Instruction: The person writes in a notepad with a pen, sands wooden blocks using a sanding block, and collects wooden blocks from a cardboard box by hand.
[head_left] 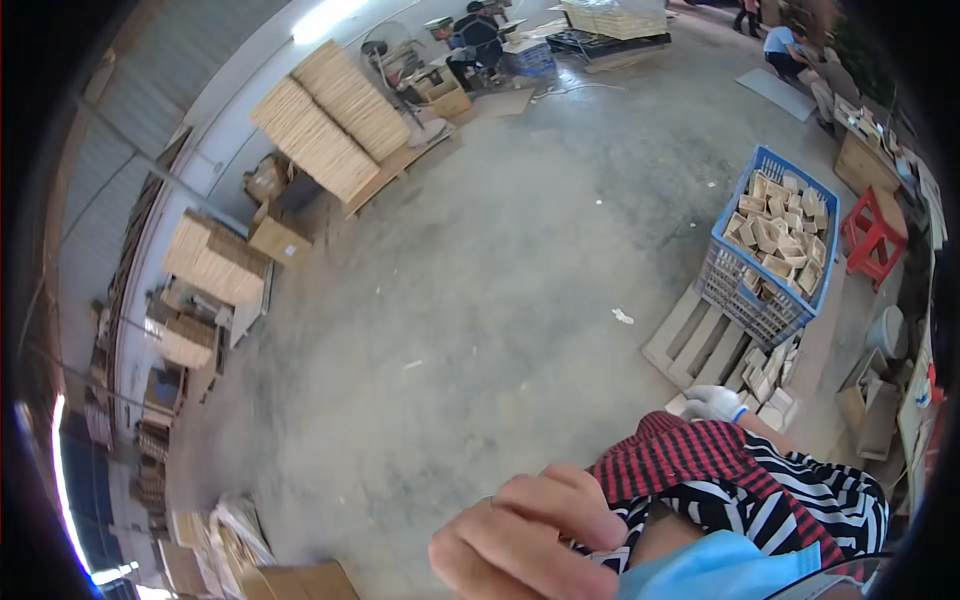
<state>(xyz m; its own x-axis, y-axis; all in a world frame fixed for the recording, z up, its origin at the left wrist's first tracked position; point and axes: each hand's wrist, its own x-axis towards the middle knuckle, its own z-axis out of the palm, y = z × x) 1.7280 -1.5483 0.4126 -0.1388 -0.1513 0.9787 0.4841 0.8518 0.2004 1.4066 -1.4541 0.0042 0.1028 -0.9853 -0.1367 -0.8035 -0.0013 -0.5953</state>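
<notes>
Close to the camera, my left hand (530,535) is bare, with its fingers bent inward beside a light blue face mask (725,570). Anything inside those fingers is hidden. My right hand (712,403) wears a white glove and reaches low beside a slatted pallet (690,345). Its fingers look curled, and what they hold, if anything, cannot be made out. Pale wooden pieces (765,375) lie just past the glove. A blue plastic crate (752,290) heaped with small wooden boxes (775,235) stands on the pallet. A red and black checked cloth (680,455) covers my front.
At the right are a red stool (875,235), a white bucket (886,332) and a cardboard box (872,405). Tall stacks of wooden panels (330,125) line the left wall. Several people work at the far end. Paper scraps (622,316) lie on the concrete floor (480,270).
</notes>
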